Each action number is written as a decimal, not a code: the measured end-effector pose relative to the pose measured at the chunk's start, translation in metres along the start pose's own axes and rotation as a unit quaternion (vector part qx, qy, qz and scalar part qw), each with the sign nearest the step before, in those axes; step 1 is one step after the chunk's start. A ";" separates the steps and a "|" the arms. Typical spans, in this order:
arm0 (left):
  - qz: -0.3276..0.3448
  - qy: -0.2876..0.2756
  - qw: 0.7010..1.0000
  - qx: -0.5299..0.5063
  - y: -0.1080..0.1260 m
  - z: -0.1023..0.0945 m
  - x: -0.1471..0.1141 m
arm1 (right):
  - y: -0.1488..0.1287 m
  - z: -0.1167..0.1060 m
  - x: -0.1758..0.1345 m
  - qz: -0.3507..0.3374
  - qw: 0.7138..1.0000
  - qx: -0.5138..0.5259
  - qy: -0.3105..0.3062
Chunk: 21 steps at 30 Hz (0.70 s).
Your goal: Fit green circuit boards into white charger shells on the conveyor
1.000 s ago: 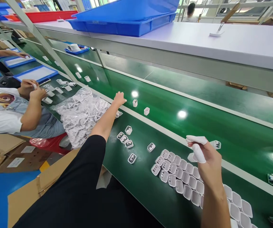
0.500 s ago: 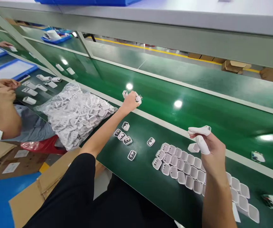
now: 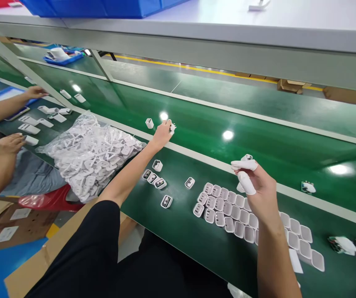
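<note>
My left hand [image 3: 163,133] reaches out over the green belt, its fingers closed on a small white part with dark pins [image 3: 172,128]. Just left of it stands a white housing [image 3: 149,123]. My right hand [image 3: 258,179], with white covers on thumb and forefinger, hovers open above rows of empty white housings [image 3: 235,212]; I see nothing between its fingertips. Partly hidden behind it are another white housing [image 3: 240,188] and a small piece with a dark top [image 3: 247,157]. Several filled housings [image 3: 160,183] lie on the dark green table between my arms.
A clear bag of white parts [image 3: 94,157] lies left of my arm. Circuit boards [image 3: 342,245] with white pieces sit at right. A co-worker's hands [image 3: 10,144] are at far left. A shelf [image 3: 196,37] carrying a blue bin [image 3: 103,8] spans the top.
The view has shifted slightly. The housing near my left hand has drifted left, away from the hand. The co-worker's hands have moved apart. My left hand keeps hold of the white part.
</note>
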<state>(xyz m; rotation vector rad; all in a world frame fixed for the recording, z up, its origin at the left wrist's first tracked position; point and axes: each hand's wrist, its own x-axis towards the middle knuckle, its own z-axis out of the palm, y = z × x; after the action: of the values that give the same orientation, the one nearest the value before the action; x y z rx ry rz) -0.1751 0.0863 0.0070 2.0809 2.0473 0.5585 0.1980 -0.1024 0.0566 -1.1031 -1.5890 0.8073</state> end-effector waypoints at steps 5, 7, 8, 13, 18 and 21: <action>0.231 -0.007 0.965 -0.122 0.077 -0.008 -0.081 | -0.001 0.012 0.000 -0.097 0.985 -0.137 -0.035; 0.328 0.003 0.931 -0.161 0.104 -0.016 -0.120 | -0.002 0.017 -0.001 -0.139 0.972 -0.167 -0.089; 0.345 0.013 0.922 -0.175 0.114 -0.022 -0.136 | -0.003 0.018 -0.002 -0.153 0.967 -0.171 -0.115; 0.344 0.104 0.905 -0.227 0.132 -0.045 -0.177 | -0.009 0.023 -0.006 -0.178 0.970 -0.097 -0.134; 0.324 0.223 0.902 -0.178 0.129 -0.036 -0.197 | -0.005 0.039 -0.007 -0.127 0.985 0.004 -0.117; 0.279 0.283 0.899 -0.185 0.129 -0.018 -0.206 | 0.000 0.055 -0.007 -0.087 0.990 0.080 -0.078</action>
<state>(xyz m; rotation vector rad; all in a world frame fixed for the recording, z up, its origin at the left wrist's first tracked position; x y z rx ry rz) -0.0598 -0.1254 0.0421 2.4196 1.3271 1.6659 0.1463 -0.1076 0.0388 -0.7913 -1.6917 0.9025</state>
